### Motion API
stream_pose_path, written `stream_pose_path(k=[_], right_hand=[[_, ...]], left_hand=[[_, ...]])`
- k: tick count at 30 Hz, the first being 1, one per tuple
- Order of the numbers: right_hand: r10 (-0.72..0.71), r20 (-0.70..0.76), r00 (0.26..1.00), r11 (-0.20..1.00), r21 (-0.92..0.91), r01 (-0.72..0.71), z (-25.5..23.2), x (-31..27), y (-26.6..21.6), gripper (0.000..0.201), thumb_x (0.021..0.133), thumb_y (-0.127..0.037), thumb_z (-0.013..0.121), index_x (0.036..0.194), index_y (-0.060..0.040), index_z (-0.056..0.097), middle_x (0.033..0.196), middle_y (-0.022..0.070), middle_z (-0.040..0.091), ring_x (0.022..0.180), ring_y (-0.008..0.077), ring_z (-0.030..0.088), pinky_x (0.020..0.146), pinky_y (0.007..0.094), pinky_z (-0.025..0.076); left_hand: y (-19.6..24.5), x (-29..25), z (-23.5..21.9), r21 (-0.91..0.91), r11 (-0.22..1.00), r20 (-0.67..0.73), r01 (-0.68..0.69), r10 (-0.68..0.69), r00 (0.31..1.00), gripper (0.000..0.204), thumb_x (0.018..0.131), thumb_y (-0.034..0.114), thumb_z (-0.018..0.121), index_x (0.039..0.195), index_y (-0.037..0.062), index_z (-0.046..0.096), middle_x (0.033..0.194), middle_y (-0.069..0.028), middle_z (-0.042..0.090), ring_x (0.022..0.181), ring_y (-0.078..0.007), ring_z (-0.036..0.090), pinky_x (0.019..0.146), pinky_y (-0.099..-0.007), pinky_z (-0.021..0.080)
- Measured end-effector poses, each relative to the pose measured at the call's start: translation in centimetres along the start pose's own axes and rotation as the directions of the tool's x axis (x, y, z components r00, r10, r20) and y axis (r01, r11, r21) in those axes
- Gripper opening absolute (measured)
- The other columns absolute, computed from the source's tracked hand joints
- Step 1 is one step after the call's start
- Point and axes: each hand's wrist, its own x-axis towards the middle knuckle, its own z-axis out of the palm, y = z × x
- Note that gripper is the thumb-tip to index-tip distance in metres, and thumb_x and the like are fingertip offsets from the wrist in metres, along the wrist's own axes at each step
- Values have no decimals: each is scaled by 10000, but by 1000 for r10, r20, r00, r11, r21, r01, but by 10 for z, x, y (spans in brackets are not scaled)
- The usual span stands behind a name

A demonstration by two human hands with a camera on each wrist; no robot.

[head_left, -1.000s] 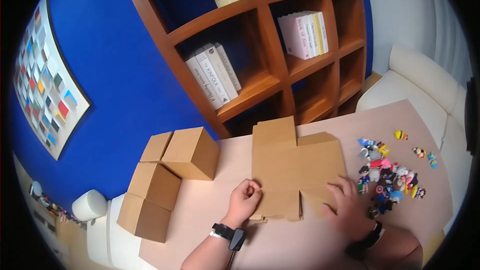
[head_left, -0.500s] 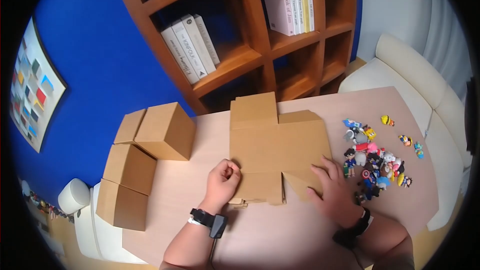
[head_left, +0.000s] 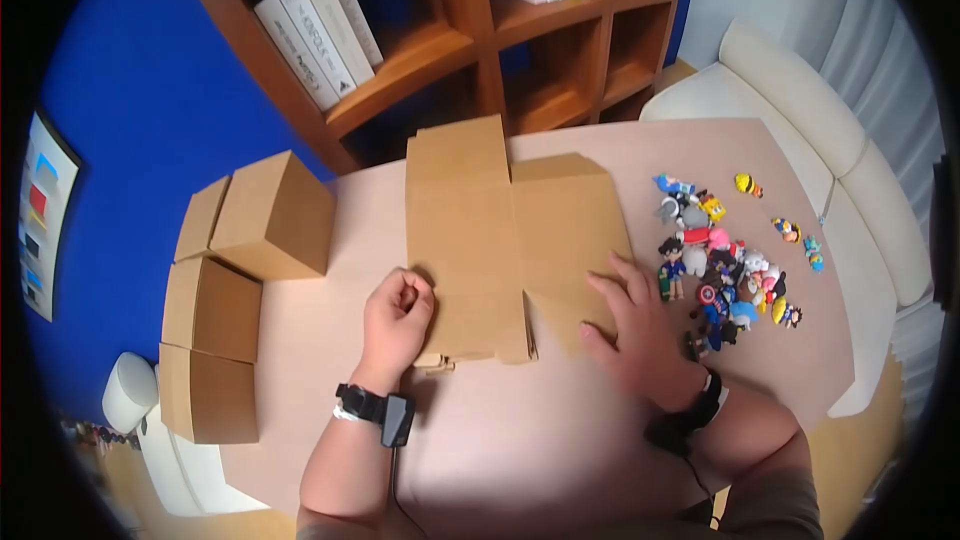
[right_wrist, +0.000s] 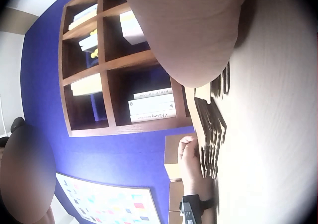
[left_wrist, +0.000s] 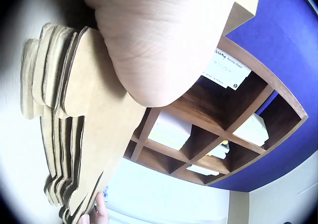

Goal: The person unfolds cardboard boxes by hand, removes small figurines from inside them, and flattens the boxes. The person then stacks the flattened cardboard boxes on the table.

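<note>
Several flattened cardboard pieces (head_left: 465, 240) lie stacked on the table, their layered lower edges showing in the left wrist view (left_wrist: 62, 85) and right wrist view (right_wrist: 211, 129). With curled fingers, the left hand (head_left: 395, 325) pinches the stack's left edge; its exact fingertip contact is partly hidden. The right hand (head_left: 640, 340) rests with spread fingers on the right side of the top piece, near the lower right flap. Each wrist camera sees mostly the near part of its own hand, the left (left_wrist: 159, 40) and the right (right_wrist: 194, 30).
Several cardboard boxes (head_left: 275, 220) stand at the table's left. Small colourful figurines (head_left: 720, 270) lie heaped right of the cardboard, a few apart from the heap. Beyond the table (head_left: 480, 440) are a wooden shelf (head_left: 490, 50) with books and a pale sofa (head_left: 850, 160).
The head view has tilted down and shifted right, so the table scene sits higher and further left. Both hands keep nearly the same places on the cardboard.
</note>
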Motion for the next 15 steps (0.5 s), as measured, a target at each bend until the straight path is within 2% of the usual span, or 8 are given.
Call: stream_pose_path(k=[5,9,15], right_hand=[[8,12,1000,1000,6,-8,1,1,0,584,886,-224,735,1405,-11,573,1521,293,430,1382,504,419,1170,563,365],[11,13,1000,1000,6,-11,1,0,1,584,893,-219,731,1414,-10,568,1528,302,422,1388,512,413,1173,564,364],[9,8,1000,1000,18,-10,1,0,0,586,894,-213,723,1419,-4,567,1534,303,418,1392,511,413,1174,559,363]], left_hand=[[-5,2,0,-38,999,5,-17,17,1000,113,937,-65,609,922,47,604,711,97,445,645,-11,366,598,-201,316],[-9,3,0,-59,998,2,-14,14,1000,107,937,-61,610,925,45,601,715,97,396,652,-20,343,604,-204,313],[-5,3,0,22,999,1,-40,40,999,97,950,-48,619,924,44,599,708,98,370,654,-25,327,603,-206,309]])
